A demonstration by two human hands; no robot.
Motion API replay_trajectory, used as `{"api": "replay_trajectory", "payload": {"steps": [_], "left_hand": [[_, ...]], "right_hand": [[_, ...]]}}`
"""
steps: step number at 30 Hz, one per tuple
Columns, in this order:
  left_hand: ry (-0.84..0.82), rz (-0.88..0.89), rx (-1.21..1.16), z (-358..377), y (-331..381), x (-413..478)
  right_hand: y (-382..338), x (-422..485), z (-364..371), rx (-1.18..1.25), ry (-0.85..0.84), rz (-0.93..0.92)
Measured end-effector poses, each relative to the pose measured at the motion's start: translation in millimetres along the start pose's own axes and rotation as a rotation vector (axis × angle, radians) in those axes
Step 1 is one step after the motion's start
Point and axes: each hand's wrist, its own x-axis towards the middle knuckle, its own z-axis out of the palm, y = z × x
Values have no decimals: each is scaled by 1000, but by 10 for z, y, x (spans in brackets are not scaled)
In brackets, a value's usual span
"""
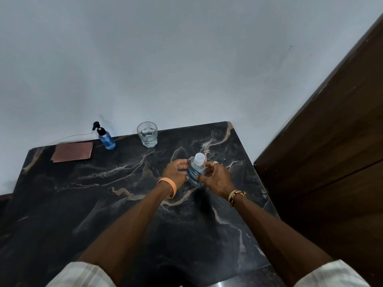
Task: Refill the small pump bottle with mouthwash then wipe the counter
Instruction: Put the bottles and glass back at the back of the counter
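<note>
Clear plastic filled with pale blue liquid: the mouthwash bottle (195,171) stands upright between both hands, its white cap (199,158) on and rising above the fingers. The left hand (175,172) curls round the bottle's left side, fingers bent against its shoulder. The right hand (215,179) grips the right side, its thumb laid across the blue label and its fingers wrapped behind. Both hands are closed on the bottle, and the gap between them is just the bottle's width. The hands hide its base, so it is unclear whether it rests on the counter or is held just above it.

An orange band (168,186) circles the left wrist; woven threads (236,196) circle the right, and a ring (215,162) sits on a right finger.

Below lies the counter (103,204), black stone with pale veins. The bottle is toward its right side, nearer the far edge than the near one.

At the far edge, by the wall (186,59), a glass (147,135) stands with some clear liquid in it, well apart from the hands. Left of the glass stands the pump bottle (106,138), small, holding blue liquid, with a black pump head. Just left of that, a brownish folded cloth (72,151) lies flat.

A dark wooden door (331,152) fills the right side.
</note>
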Motion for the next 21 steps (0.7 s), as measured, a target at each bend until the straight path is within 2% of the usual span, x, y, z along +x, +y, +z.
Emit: {"api": "replay_trajectory", "payload": {"steps": [21], "left_hand": [[23,-75,-252,-67,354,357]], "right_hand": [[-166,558,16,-33,91,-6]]}}
